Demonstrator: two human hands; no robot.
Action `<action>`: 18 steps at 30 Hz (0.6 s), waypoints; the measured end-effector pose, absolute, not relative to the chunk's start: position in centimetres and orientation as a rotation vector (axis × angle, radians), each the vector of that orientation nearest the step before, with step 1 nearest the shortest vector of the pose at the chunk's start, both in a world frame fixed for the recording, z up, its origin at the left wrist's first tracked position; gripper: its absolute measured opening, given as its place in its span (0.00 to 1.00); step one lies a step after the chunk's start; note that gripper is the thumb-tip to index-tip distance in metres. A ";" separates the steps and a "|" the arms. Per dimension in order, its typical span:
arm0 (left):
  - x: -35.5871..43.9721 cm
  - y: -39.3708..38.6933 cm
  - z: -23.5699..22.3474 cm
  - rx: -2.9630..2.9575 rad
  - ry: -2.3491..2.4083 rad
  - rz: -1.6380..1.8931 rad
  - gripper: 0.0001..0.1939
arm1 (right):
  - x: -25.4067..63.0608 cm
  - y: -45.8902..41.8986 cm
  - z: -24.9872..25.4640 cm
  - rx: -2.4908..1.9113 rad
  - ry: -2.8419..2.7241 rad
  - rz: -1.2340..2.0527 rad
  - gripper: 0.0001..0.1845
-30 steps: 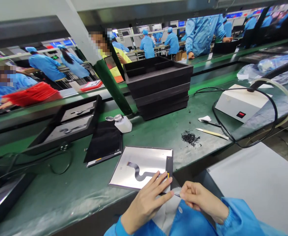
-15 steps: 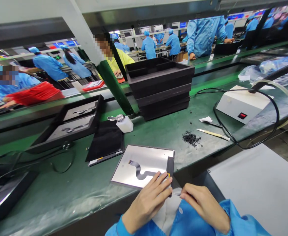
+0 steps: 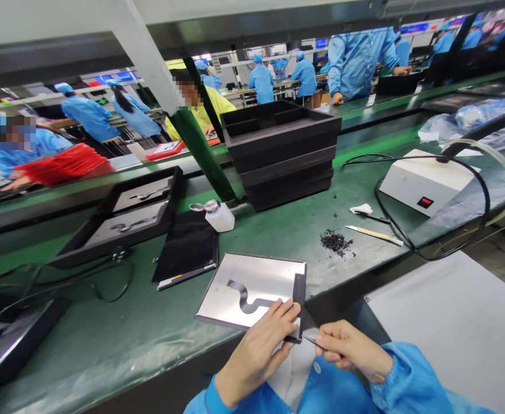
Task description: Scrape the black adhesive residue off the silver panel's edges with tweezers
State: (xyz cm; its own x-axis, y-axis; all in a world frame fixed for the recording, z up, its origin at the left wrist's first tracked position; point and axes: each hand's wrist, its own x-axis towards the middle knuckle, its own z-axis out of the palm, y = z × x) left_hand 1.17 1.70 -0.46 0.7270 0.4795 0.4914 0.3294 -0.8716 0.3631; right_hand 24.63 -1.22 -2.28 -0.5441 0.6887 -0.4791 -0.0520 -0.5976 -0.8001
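A display panel (image 3: 230, 270) with a silver back and a dark S-shaped flex cable (image 3: 246, 303) lies on the green bench, its near corner over the front edge. My left hand (image 3: 258, 351) grips that corner, fingers laid over the back and thumb at the near edge. Closed in a pinch, my right hand (image 3: 349, 348) holds thin metal tweezers (image 3: 310, 341), whose tip points at the panel's near right corner. Whether the tip touches the panel I cannot tell. Part of the cable's end is hidden under my left fingers.
Left of the panel are a black-faced screen (image 3: 187, 247), a pump bottle (image 3: 220, 217) and a tray (image 3: 77, 247) of panels. Stacked black trays (image 3: 282, 155) stand behind. On the right are black scraps (image 3: 336, 242), a pale-handled tool (image 3: 375, 234) and a white box (image 3: 424, 181) with cables.
My right hand has turned, so more of the tweezers shows and their tip is closer to the panel's corner. My left fingers have drawn slightly closer together.
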 end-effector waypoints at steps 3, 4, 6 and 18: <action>1.1 1.7 -0.5 2.685 0.638 0.871 0.15 | 24.8 -1.9 -1.7 -1.185 -1.224 1.906 0.28; 1.1 1.7 -0.6 2.687 0.638 0.866 0.15 | 24.9 -2.3 -1.5 -1.223 -1.339 1.737 0.25; 1.1 1.7 -0.7 2.683 0.641 0.860 0.14 | 25.0 -3.1 -1.3 -1.281 -1.585 1.348 0.16; 1.2 1.8 -0.6 2.718 0.625 0.862 0.14 | 24.7 -4.0 -0.9 -1.173 -1.901 0.542 0.11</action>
State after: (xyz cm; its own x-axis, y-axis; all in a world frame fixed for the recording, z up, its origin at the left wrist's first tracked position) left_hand 1.17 1.84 -0.59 0.7371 0.4588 0.4961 0.3286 -0.8849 0.3302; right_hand 24.67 -4.03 -0.89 -0.2315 0.8791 0.4168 0.5268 0.4734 -0.7060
